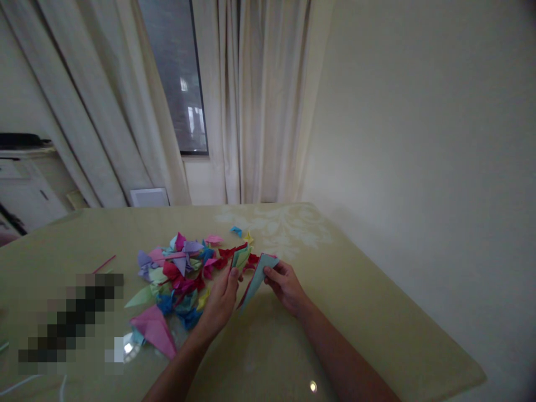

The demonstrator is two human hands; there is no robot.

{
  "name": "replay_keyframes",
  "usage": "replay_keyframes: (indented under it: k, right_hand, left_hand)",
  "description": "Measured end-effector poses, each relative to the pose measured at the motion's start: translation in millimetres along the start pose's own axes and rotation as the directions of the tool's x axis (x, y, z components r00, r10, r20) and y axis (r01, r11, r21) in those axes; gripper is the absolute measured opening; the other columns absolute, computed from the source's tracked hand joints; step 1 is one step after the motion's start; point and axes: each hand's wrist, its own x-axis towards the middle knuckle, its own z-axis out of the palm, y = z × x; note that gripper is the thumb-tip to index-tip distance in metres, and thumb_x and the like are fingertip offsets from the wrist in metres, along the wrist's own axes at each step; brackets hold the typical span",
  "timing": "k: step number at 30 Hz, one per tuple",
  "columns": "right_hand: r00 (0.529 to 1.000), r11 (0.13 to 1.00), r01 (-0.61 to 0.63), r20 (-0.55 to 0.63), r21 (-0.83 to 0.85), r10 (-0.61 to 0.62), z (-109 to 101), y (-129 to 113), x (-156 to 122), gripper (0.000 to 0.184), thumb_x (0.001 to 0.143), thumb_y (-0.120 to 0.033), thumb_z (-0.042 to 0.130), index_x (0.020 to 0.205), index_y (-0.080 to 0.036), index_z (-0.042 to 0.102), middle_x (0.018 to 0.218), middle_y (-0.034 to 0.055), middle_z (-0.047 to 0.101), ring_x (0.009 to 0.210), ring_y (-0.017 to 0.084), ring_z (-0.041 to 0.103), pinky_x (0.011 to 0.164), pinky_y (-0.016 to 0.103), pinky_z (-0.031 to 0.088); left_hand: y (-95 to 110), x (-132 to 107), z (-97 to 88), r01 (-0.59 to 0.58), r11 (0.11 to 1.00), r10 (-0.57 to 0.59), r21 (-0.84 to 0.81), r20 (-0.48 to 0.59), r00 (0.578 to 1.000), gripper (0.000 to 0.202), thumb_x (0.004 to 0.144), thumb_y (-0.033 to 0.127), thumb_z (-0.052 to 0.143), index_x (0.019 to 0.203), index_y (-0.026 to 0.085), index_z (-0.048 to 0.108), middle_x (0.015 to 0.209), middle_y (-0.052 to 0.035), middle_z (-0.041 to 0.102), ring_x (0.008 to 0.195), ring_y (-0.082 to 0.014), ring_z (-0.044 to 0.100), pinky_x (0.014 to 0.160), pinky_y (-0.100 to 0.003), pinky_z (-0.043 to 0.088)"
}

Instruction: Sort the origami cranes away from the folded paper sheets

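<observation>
My left hand (221,304) is closed round a small green folded paper piece (240,257), thumb on top. My right hand (287,287) pinches a light blue folded paper (258,276), long and pointed, with a red underside showing along its lower edge. Both hands hover just above the yellowish table (360,312), side by side and a few centimetres apart. Just left of my left hand lies a pile of coloured folded paper shapes (184,268) in pink, purple, red, blue and green.
A larger pink folded sheet (156,330) and a pale green triangle (140,297) lie at the pile's near side. A thin pink stick (104,263) lies further left. Curtains (251,100) and a window stand behind the table; a wall runs along the right.
</observation>
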Motion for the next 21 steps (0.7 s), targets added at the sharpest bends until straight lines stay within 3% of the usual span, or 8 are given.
replay_keyframes:
  k: [3, 6, 12, 17, 21]
  right_hand:
    - [0.998, 1.000, 0.006, 0.059, -0.013, -0.005, 1.6, -1.0, -1.3, 0.039, 0.064, -0.041, 0.101, 0.092, -0.019, 0.084, 0.086, 0.0043, 0.077, 0.069, 0.014, 0.061, 0.064, 0.025, 0.045]
    - [0.996, 0.999, -0.004, 0.090, -0.034, 0.007, 2.0, -0.8, -2.4, 0.040, 0.064, -0.041, 0.101, 0.093, -0.019, 0.083, 0.084, 0.0041, 0.077, 0.069, 0.014, 0.062, 0.064, 0.026, 0.045]
    - [0.997, 0.999, 0.003, 0.081, -0.051, 0.001, 1.2, 1.3, -3.2, 0.035, 0.067, -0.042, 0.099, 0.087, -0.019, 0.083, 0.082, 0.0039, 0.076, 0.068, 0.013, 0.060, 0.067, 0.027, 0.046]
    - [0.998, 0.997, 0.018, 0.065, -0.074, -0.013, 1.6, 0.6, -3.1, 0.035, 0.070, -0.046, 0.097, 0.089, -0.020, 0.084, 0.080, 0.0027, 0.075, 0.068, 0.013, 0.060, 0.070, 0.027, 0.047]
    - [0.998, 0.997, -0.012, 0.057, -0.078, 0.017, 2.0, -2.2, -4.9, 0.036, 0.069, -0.048, 0.097, 0.085, -0.018, 0.084, 0.075, 0.0019, 0.072, 0.066, 0.012, 0.059, 0.069, 0.026, 0.047]
  left_hand:
    - [5.6, -1.1, 2.3, 0.068, 0.994, -0.064, -0.089, 0.040, 0.997, 0.070, 0.091, 0.086, 0.043, 0.079, 0.020, 0.060, 0.056, 0.0062, 0.041, 0.048, -0.0122, 0.040, 0.048, -0.024, 0.032]
    - [12.0, -2.0, 4.2, 0.052, 0.992, -0.043, -0.115, 0.080, 0.996, 0.063, 0.090, 0.079, 0.054, 0.084, 0.017, 0.066, 0.061, 0.0017, 0.055, 0.053, -0.0148, 0.051, 0.050, -0.025, 0.040]
    - [14.2, -2.8, 4.1, 0.004, 0.996, 0.006, -0.086, 0.118, 0.993, 0.044, 0.093, 0.055, 0.062, 0.099, 0.015, 0.078, 0.083, -0.0049, 0.075, 0.080, -0.0255, 0.069, 0.075, -0.034, 0.057]
    - [7.6, -1.1, 2.5, 0.003, 0.999, 0.000, -0.048, 0.067, 0.998, 0.043, 0.088, 0.052, 0.071, 0.112, 0.017, 0.079, 0.100, -0.0071, 0.081, 0.094, -0.0307, 0.075, 0.086, -0.039, 0.058]
    - [2.3, -1.7, 5.3, -0.033, 0.998, 0.037, -0.045, 0.103, 0.994, 0.044, 0.096, 0.053, 0.062, 0.115, 0.017, 0.078, 0.108, -0.0081, 0.081, 0.102, -0.0308, 0.074, 0.093, -0.041, 0.057]
